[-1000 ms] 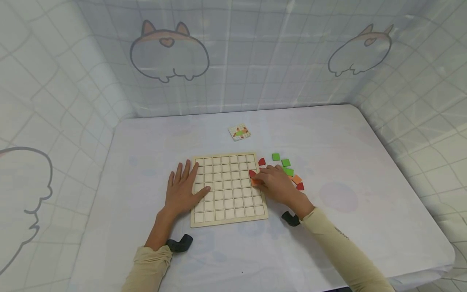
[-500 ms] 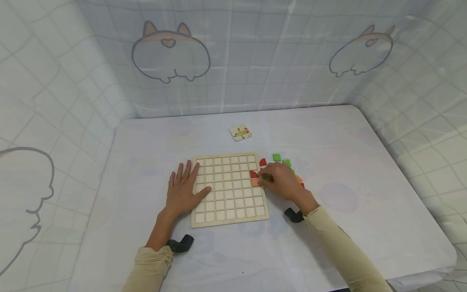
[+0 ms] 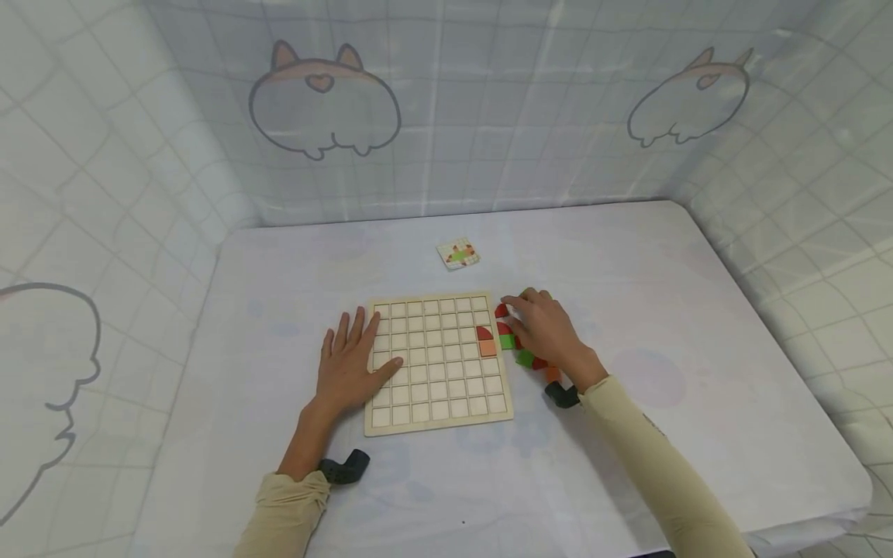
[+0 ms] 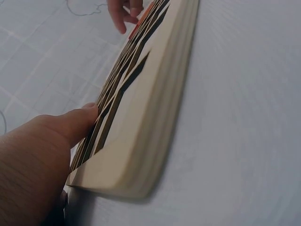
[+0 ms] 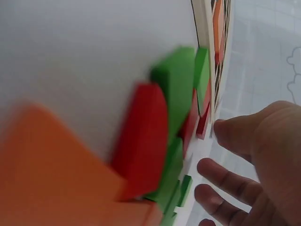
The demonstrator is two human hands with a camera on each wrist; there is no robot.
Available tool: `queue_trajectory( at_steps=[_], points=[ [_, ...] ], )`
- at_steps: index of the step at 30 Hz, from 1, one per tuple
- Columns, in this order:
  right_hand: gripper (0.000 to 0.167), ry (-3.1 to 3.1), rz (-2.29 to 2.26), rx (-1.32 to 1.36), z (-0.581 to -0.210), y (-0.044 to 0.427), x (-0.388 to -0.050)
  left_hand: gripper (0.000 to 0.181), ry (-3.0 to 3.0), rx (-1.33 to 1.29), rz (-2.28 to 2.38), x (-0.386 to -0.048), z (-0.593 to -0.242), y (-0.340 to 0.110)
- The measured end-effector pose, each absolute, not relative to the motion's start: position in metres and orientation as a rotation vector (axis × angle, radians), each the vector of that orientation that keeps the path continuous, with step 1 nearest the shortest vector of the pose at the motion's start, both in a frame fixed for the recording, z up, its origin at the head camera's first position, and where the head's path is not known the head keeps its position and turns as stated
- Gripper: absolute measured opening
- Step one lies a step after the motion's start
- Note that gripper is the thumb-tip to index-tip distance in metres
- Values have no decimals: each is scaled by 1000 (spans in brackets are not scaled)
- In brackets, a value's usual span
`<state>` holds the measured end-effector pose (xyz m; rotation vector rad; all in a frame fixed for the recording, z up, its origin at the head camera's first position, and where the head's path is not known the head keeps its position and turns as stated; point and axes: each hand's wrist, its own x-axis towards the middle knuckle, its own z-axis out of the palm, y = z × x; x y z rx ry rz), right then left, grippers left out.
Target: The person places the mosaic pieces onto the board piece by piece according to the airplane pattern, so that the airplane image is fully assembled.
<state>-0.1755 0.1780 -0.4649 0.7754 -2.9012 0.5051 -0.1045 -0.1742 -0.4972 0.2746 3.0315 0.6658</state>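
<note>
A wooden grid board (image 3: 439, 395) lies on the table. My left hand (image 3: 346, 368) rests spread on its left edge; in the left wrist view the thumb (image 4: 77, 123) lies over the grid. Two pieces sit in cells near the right edge: a red quarter-round piece (image 3: 484, 333) and, just below it, an orange square (image 3: 487, 348). My right hand (image 3: 547, 325) is off the right edge, its thumb and forefinger parted near a loose red quarter-round piece (image 3: 501, 311). Nothing shows between the fingers in the right wrist view. Green pieces (image 5: 176, 89) lie close by, partly hidden by the hand.
Behind the board lies a small pattern card (image 3: 458, 253). More loose pieces, such as a red one (image 5: 143, 136) and an orange one (image 5: 56, 174), are scattered right of the board. Dark curved objects (image 3: 345, 467) sit at both wrists.
My right hand has left the orange square, now seated in its cell, and moved back toward the loose red piece at the board's upper right. My left hand stays put.
</note>
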Motion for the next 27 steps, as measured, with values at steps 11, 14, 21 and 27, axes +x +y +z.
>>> queue_trajectory(
  at_steps=[11,14,21,27],
  points=[
    [20,-3075,591,675,-460,176,-190,93,3036,295,657,-103,-500,-174],
    [15,-3075,793,574,-458,177,-189,92,3048,308,666,-103,-498,-174],
    [15,-2914,1071,546,-457,182,-176,91,3045,318,676,-103,-495,-174],
    [27,-2856,1105,671,-456,184,-165,92,3047,296,667,-102,-495,-174]
  ],
)
